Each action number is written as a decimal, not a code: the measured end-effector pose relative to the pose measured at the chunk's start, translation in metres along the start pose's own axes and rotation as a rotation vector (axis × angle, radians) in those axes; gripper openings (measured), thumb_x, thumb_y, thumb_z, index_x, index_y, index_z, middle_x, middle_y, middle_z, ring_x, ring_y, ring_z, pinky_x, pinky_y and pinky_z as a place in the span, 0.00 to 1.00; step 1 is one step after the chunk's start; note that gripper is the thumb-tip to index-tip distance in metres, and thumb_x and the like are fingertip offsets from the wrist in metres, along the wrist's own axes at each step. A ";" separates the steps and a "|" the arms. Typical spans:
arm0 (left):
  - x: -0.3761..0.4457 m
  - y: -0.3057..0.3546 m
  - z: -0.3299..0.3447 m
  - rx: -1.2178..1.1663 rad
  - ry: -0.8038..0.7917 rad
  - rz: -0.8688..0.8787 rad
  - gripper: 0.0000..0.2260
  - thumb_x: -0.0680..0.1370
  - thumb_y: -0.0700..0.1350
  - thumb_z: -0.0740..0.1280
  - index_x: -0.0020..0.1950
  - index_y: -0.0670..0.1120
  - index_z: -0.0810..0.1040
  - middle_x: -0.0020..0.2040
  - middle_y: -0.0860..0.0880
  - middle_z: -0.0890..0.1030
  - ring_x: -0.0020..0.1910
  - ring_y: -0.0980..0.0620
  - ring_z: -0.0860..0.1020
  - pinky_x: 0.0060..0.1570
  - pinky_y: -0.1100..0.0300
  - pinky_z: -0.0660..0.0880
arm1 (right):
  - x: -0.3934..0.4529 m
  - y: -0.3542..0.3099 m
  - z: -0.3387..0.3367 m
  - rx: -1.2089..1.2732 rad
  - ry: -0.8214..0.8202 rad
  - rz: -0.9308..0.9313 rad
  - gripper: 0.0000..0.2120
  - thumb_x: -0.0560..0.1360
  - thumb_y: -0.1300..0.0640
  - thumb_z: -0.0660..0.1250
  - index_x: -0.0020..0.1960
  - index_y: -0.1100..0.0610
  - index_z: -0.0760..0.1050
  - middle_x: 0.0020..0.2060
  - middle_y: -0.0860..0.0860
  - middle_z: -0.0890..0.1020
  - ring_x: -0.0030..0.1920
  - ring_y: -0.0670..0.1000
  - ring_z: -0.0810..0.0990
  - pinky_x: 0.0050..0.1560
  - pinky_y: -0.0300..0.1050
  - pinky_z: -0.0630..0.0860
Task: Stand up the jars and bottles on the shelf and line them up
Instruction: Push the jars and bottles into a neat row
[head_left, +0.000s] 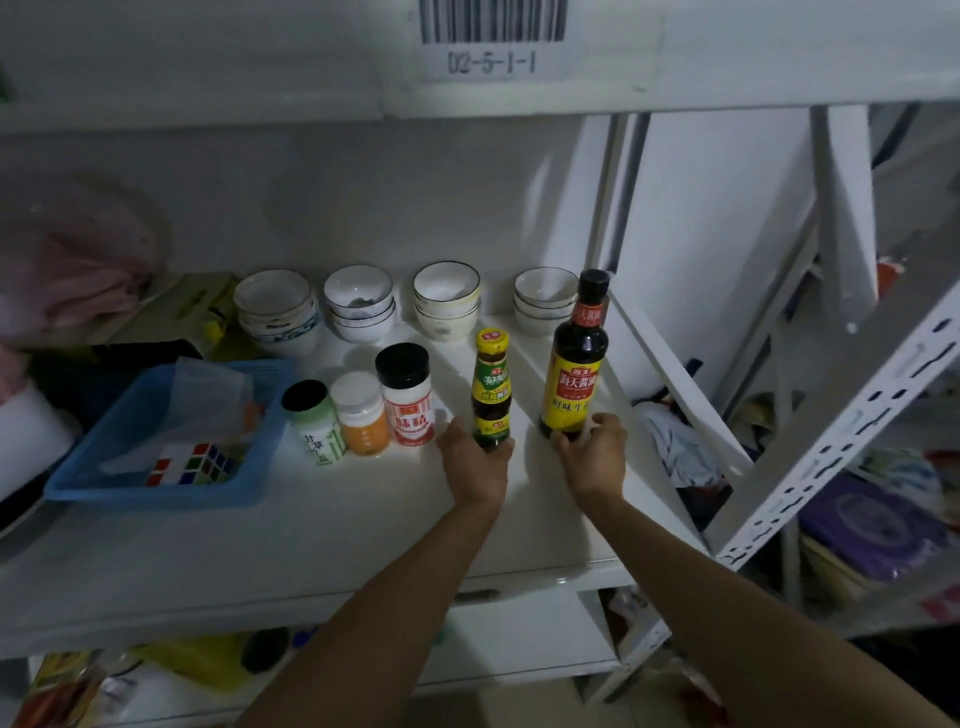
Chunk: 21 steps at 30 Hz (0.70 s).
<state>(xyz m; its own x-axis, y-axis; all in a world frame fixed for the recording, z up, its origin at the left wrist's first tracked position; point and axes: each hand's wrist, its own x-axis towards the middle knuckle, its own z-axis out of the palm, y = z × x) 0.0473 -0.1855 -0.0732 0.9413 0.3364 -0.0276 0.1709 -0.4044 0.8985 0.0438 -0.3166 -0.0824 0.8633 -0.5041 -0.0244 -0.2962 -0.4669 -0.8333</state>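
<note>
Two upright glass bottles, hand-held.

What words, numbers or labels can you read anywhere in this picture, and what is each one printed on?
"D2-5-1-1" under a barcode: white tag on the upper shelf edge.
"海天酱油": yellow label of the tall dark bottle; the line beneath is partly hidden by the right hand.
"味精": red-and-white jar.
"甘草": green-and-white jar; the rest is blurred.
"海天": small yellow-capped bottle in the left hand; the rest is blurred.
Orange jar: unreadable.
</note>
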 end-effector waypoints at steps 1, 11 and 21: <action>0.002 0.003 0.005 0.007 0.016 0.004 0.32 0.69 0.44 0.75 0.69 0.35 0.69 0.65 0.36 0.74 0.67 0.40 0.71 0.63 0.54 0.70 | 0.007 0.000 -0.001 -0.018 -0.035 -0.005 0.31 0.71 0.53 0.74 0.68 0.62 0.66 0.64 0.62 0.73 0.59 0.62 0.77 0.58 0.53 0.75; 0.016 0.008 0.025 -0.047 0.119 -0.130 0.20 0.70 0.43 0.74 0.57 0.37 0.74 0.57 0.37 0.78 0.57 0.37 0.79 0.55 0.48 0.76 | 0.035 -0.010 0.005 -0.040 -0.179 -0.040 0.30 0.69 0.47 0.74 0.65 0.57 0.67 0.58 0.57 0.79 0.58 0.59 0.79 0.57 0.51 0.76; 0.013 -0.003 0.014 -0.077 0.308 -0.124 0.23 0.72 0.39 0.71 0.66 0.37 0.73 0.66 0.36 0.73 0.65 0.38 0.73 0.63 0.50 0.71 | 0.023 -0.025 0.027 -0.026 -0.225 -0.070 0.30 0.70 0.47 0.73 0.65 0.57 0.66 0.59 0.57 0.78 0.58 0.59 0.79 0.58 0.53 0.76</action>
<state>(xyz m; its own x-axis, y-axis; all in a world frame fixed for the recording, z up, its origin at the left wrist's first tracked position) 0.0627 -0.1916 -0.0826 0.7809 0.6244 -0.0153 0.2447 -0.2833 0.9273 0.0820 -0.2966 -0.0768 0.9504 -0.2970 -0.0920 -0.2405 -0.5148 -0.8229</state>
